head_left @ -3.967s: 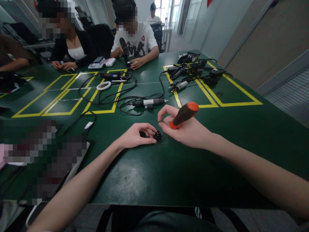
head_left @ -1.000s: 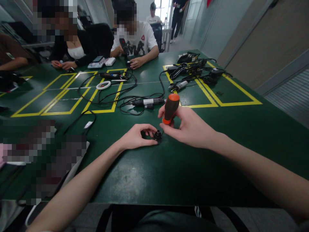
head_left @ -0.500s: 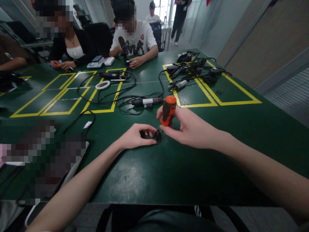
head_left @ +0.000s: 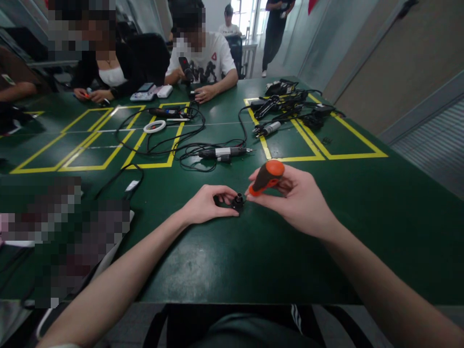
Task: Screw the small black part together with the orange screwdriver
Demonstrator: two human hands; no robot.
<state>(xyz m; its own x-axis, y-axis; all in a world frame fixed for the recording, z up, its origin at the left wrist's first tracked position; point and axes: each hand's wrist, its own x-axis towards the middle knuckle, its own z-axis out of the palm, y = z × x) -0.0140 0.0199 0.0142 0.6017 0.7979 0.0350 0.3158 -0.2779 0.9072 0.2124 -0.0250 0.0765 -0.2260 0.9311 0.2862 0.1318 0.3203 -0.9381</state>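
My left hand (head_left: pixel 209 204) rests on the green table with thumb and fingers closed round a small black round part (head_left: pixel 238 201), which has a short cylinder standing up from its top. In my right hand (head_left: pixel 295 195) is a screwdriver with an orange and dark grey handle (head_left: pixel 267 178). The handle leans, its orange butt end up and to the right, its lower end close to the black part. The fingers and the part hide most of the blade, so I cannot tell whether its tip touches the part.
Beyond my hands lies a black and silver corded tool (head_left: pixel 223 153). A heap of black cables and tools (head_left: pixel 286 104) lies at the back right. A white ring (head_left: pixel 154 126) sits among cables within yellow tape outlines. Two seated people (head_left: pixel 201 63) work across the green table (head_left: pixel 203 261).
The screwdriver has tipped over to the right and come lower, my right hand moving right and down with it. My left hand holds the black part almost in place.
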